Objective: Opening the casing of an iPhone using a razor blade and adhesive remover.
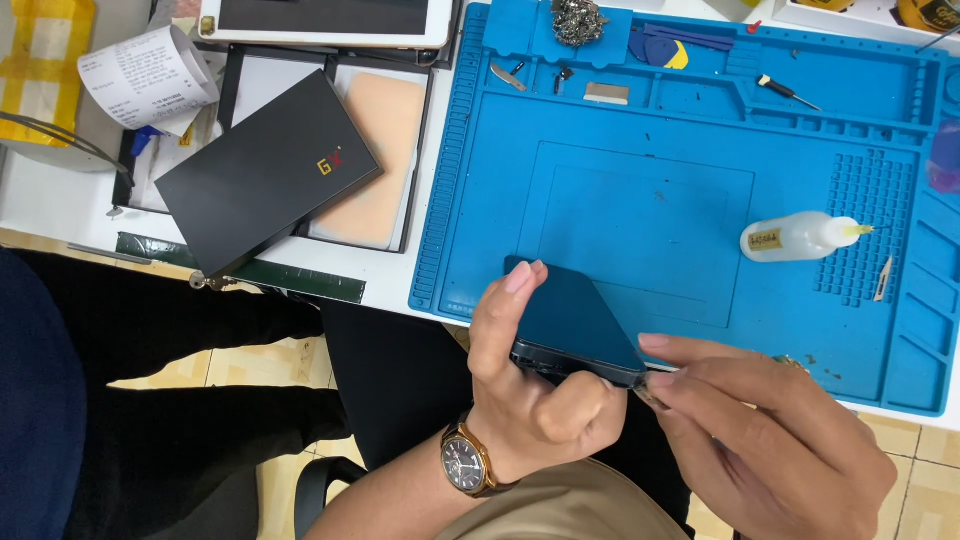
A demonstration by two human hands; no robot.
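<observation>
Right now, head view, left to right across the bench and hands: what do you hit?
Paper receipt roll → black box → left hand → dark phone → right hand → white squeeze bottle on the blue work mat.

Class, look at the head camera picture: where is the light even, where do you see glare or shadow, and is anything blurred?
Head view: even, bright light on the blue repair mat; soft sheen, no harsh glare, on the dark phone held by the left hand; right hand slightly soft at the fingertips; floor below dim.
</observation>
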